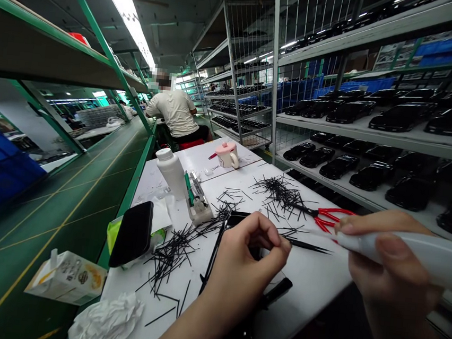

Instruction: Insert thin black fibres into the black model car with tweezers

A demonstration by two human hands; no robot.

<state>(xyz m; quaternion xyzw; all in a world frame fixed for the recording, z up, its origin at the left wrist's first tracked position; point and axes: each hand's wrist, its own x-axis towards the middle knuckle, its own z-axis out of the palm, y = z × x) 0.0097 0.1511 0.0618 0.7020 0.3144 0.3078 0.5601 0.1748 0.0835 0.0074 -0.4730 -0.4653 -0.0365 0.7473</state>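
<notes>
The left hand (247, 257) is pinching a thin black plastic stick (308, 246) between thumb and fingertips, which are closed tight on its near end. The stick is pointing out to the right, just above the white tabletop (311, 279). It looks very light and stiff, and so skinny that it could bend or snap, so a soft pinch close to the end seems the best way to hold it. It may also slip, because it looks smooth.

The right hand (385, 259) is wrapping around a white plastic squeeze bottle with a long thin tip (413, 254). The fingers are closed around the bottle's body, and the tip is reaching toward the stick; I cannot tell whether they are touching.

Under the left hand a shiny black car-shaped part (231, 223) is lying on the table. Many loose black sticks (174, 250) are lying around it. Red-handled pliers (331, 218) are resting just behind the hands. A pink and white cup (227, 155) is standing farther back. A person in a pale shirt (177, 112) is sitting well away.
</notes>
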